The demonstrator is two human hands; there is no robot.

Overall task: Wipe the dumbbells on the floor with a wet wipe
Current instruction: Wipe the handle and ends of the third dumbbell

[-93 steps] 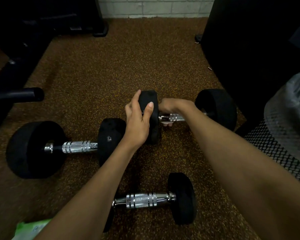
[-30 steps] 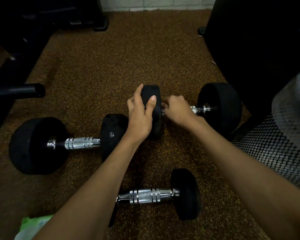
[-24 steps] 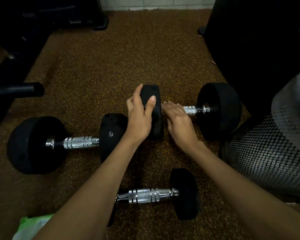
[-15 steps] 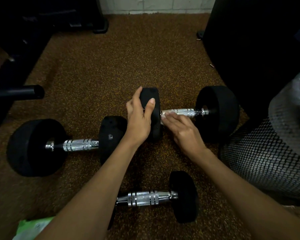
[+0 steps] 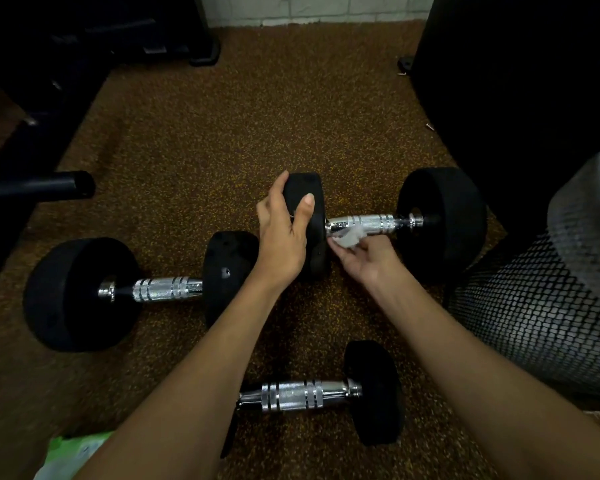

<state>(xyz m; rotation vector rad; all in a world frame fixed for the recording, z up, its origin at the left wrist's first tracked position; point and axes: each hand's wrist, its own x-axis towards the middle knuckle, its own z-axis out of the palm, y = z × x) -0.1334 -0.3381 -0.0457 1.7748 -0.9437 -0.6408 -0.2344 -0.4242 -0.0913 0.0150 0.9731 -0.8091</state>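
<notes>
While dumbbells [image 5: 167,289] lie on speckled flooring [image 5: 257,116], brick [image 5: 309,8] stands beyond.

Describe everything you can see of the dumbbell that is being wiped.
The far right dumbbell lies on the speckled brown floor. It has two round matte black heads joined by a shiny ridged metal handle. The left hand grips its left head; the right hand holds a crumpled white wet wipe against the handle beside that head.
</notes>
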